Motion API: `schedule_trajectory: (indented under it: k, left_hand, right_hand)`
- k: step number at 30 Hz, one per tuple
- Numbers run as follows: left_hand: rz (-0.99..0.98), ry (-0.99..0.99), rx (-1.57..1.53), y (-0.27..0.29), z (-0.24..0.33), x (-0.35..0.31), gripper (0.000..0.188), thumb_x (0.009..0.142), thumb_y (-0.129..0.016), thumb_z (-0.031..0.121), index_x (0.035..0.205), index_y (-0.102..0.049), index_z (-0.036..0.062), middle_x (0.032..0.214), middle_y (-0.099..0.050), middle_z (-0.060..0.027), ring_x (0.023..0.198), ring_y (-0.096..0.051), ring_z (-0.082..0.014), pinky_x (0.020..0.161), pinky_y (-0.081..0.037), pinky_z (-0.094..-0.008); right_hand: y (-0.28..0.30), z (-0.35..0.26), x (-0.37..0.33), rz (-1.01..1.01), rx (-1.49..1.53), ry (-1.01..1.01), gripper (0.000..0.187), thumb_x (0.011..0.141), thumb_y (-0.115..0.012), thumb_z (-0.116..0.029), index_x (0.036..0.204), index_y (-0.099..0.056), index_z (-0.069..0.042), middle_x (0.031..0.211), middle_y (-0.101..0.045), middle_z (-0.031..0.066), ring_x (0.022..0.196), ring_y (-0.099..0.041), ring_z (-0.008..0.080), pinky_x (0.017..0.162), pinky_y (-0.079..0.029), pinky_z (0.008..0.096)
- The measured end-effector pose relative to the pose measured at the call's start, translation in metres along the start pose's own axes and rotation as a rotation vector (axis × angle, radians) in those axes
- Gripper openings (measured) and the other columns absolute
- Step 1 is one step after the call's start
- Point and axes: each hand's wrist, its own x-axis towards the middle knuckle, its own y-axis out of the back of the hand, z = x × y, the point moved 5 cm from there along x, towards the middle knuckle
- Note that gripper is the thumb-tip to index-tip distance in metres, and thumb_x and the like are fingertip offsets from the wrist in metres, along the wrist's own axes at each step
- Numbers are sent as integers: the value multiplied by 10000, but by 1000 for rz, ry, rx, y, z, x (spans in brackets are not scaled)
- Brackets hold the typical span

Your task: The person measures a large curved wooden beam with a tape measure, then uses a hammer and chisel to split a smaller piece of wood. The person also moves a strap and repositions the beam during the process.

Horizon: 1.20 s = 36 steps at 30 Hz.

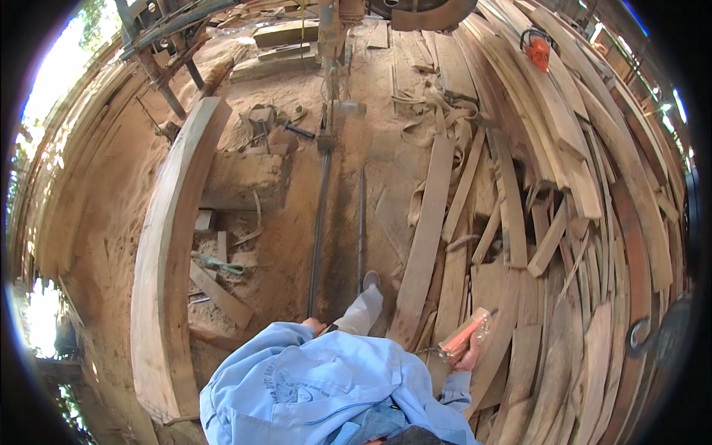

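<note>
My right hand (469, 359) is closed around a long orange thing wrapped in clear plastic (466, 334). A thin dark tip sticks out at its upper end; its exact kind I cannot make out. It is above the boards on the right. My left hand (315, 325) shows only in part past the blue sleeve, low by my leg and close to the lower end of a metal rail (317, 252). How its fingers are set does not show. Left of me lies a long, thick, sawn timber (167, 259).
Piles of boards (512, 208) line the right side, with an orange chainsaw (537, 52) on top. Cloth straps (445, 111) lie among them. Offcuts (220, 295) and a hammer-like tool (298, 130) lie on the sawdust-covered ground. Saw machinery (330, 59) stands ahead.
</note>
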Motion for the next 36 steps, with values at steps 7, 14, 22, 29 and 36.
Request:
schedule_trajectory:
  k: [7,14,22,29,36]
  left_hand:
    - [-68,-251,460,134,64,76,260,874,-461,226,1060,-594,101,1006,-624,-193,1020,-592,-363,863,-485,-457]
    - [594,-74,-451,366,148,138,375,824,-554,418,923,-690,83,859,-686,-129,836,-658,-258,759,-502,-384]
    - [145,-313,584,368,165,191,244,876,-506,279,840,-603,58,867,-661,-144,760,-650,-296,602,-506,-429]
    - [-148,34,71,355,161,185,307,878,-486,328,975,-598,59,941,-654,-147,850,-639,-323,680,-517,-453]
    - [51,422,-1223,460,244,193,307,878,-580,332,1044,-619,76,932,-660,-105,758,-636,-253,626,-534,-356]
  right_hand:
    - [-57,-136,134,194,-110,207,507,855,-593,-441,1174,-534,-51,1114,-563,56,1012,-542,198,856,-454,359]
    - [-119,-256,270,-36,-2,175,411,886,-550,-363,1165,-543,-61,1061,-614,65,953,-602,224,811,-506,420]
    - [-117,-395,466,199,0,403,288,791,-703,-146,1014,-581,-12,921,-643,111,806,-646,235,614,-560,375]
    - [-81,-493,657,414,-46,522,284,763,-711,-97,1010,-603,-7,909,-650,90,750,-642,198,661,-520,328]
    - [-9,-541,779,290,-142,282,373,890,-526,-212,1178,-546,24,1118,-616,129,973,-607,221,839,-506,364]
